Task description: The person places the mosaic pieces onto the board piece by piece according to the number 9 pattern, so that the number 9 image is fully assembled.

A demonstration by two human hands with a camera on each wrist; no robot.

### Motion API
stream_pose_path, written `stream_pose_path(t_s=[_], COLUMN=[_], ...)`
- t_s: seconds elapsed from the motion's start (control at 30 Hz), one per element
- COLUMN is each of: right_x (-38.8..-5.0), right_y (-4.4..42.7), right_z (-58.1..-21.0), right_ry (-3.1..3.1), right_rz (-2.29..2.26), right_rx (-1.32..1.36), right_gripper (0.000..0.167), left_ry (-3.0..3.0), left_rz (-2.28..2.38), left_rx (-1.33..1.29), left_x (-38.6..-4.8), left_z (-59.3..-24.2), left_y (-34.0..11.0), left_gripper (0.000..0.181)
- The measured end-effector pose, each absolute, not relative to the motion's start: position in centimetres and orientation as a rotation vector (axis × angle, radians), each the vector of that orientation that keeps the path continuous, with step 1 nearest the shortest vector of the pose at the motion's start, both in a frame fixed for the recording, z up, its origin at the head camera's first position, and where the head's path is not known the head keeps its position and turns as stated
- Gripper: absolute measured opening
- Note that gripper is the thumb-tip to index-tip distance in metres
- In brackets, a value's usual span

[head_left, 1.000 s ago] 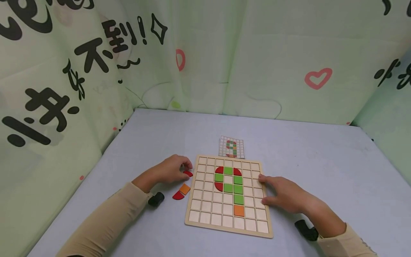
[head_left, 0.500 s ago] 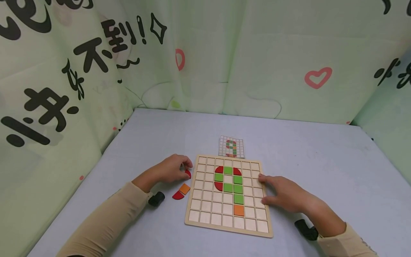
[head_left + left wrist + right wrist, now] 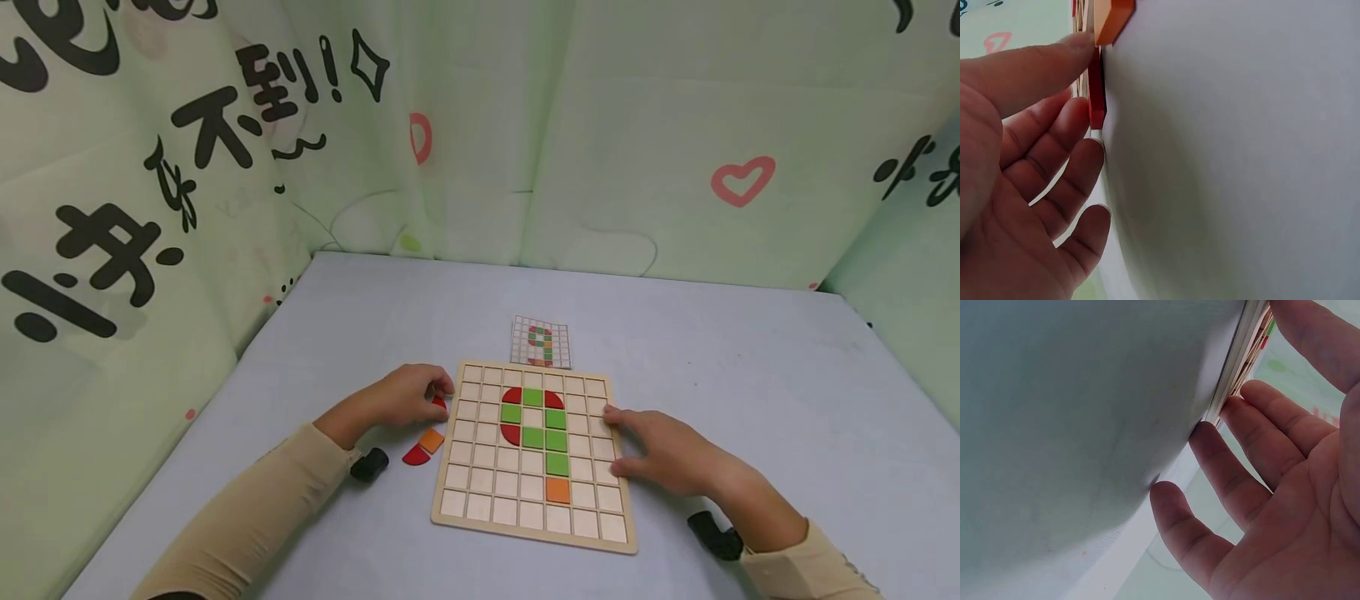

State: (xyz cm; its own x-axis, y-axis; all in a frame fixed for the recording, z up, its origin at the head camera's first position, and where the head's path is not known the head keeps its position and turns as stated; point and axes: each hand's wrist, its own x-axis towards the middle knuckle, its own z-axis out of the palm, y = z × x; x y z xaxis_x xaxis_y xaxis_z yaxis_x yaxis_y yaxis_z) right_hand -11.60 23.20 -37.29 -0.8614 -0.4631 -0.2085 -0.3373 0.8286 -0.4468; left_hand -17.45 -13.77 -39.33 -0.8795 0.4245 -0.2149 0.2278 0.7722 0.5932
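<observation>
Beside the board's left edge, my left hand (image 3: 408,394) pinches a red quarter-circle tile (image 3: 1096,94) low at the tabletop, thumb at one end and fingertips at the other. Closer to me lie an orange square tile (image 3: 431,441) and another red quarter-circle tile (image 3: 416,455), touching or nearly so. The wooden grid board (image 3: 498,507) carries green squares, an orange square (image 3: 558,490) and red quarter-circles in a shape like a 9. At its right edge rest the thumb and fingertips of my right hand (image 3: 667,450), fairly straight and holding no tile.
A small printed pattern card (image 3: 541,342) lies against the board's far edge. Black wrist devices sit under both wrists, such as the right one (image 3: 715,537). Printed curtains (image 3: 645,125) enclose the white table (image 3: 750,358) at the back and sides.
The red tile at my left hand has turned between the fingers. That hand has shifted slightly right, closer to the board. My right hand and the board stay in place.
</observation>
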Motion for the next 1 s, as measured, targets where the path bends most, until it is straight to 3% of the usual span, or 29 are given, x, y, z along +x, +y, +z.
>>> stream_pose_path(t_s=[1.0], right_x=[-11.76], right_y=[23.38], right_z=[-37.36], right_ry=[2.706], right_rz=[-0.555], right_rx=[-0.622], right_gripper=[0.076], left_ry=[2.69], left_rz=[0.733], left_rx=[0.429], left_x=[-17.17], left_z=[-39.09], left_y=[-14.08], left_gripper=[0.028])
